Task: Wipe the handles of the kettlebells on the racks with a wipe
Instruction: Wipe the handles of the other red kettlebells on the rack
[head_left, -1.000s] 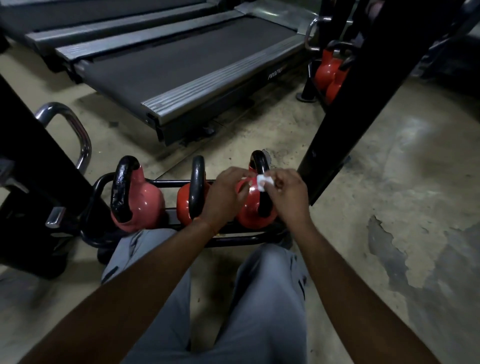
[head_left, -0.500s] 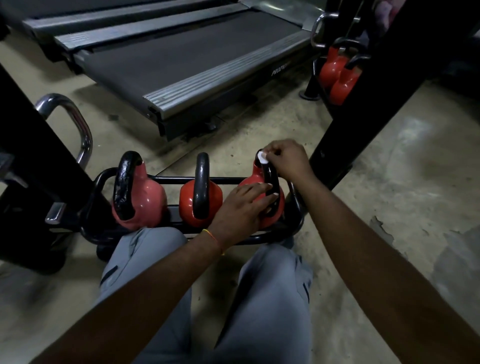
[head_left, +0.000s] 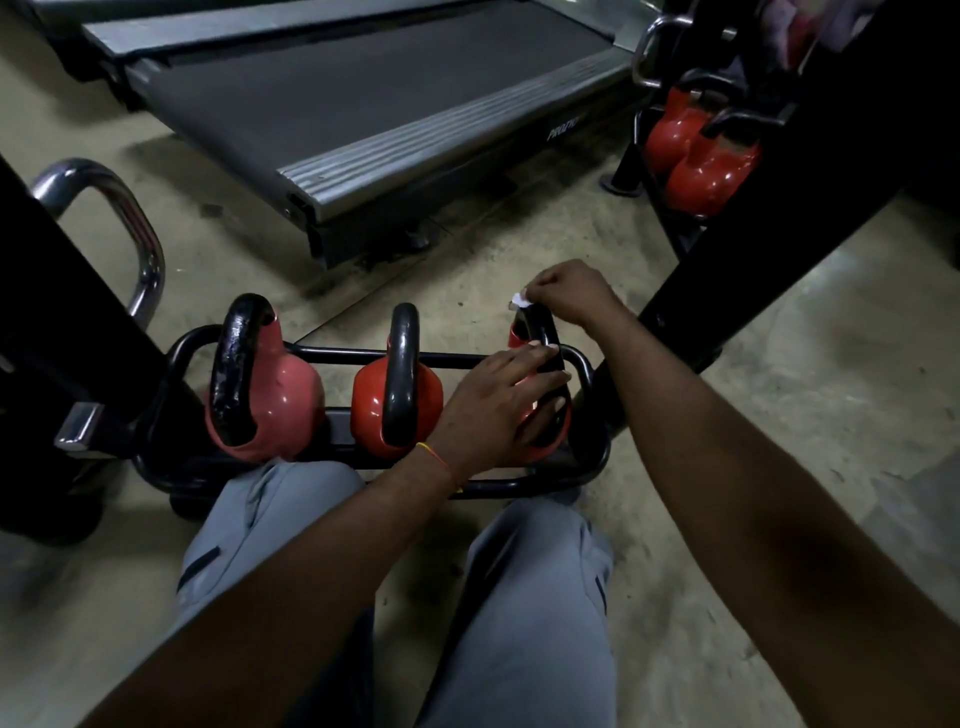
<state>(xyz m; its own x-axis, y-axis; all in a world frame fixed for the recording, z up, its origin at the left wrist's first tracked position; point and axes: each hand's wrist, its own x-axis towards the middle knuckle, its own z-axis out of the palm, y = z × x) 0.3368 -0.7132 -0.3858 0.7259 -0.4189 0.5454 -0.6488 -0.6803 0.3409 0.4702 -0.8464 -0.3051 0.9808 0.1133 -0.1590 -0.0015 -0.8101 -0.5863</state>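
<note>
**Q:** Where is the wipe (head_left: 519, 300)?

**A:** Pinched by the right hand (head_left: 569, 296), fingers curled, atop the handle (head_left: 544, 332) of the kettlebell (head_left: 515, 336) at the rack's (head_left: 589, 371) right end. The left hand (head_left: 498, 410), fingers straight, presses the bell.

**Q:** Best technique?

**A:** Probably firm strokes down both handle legs, bell steadied.
</note>
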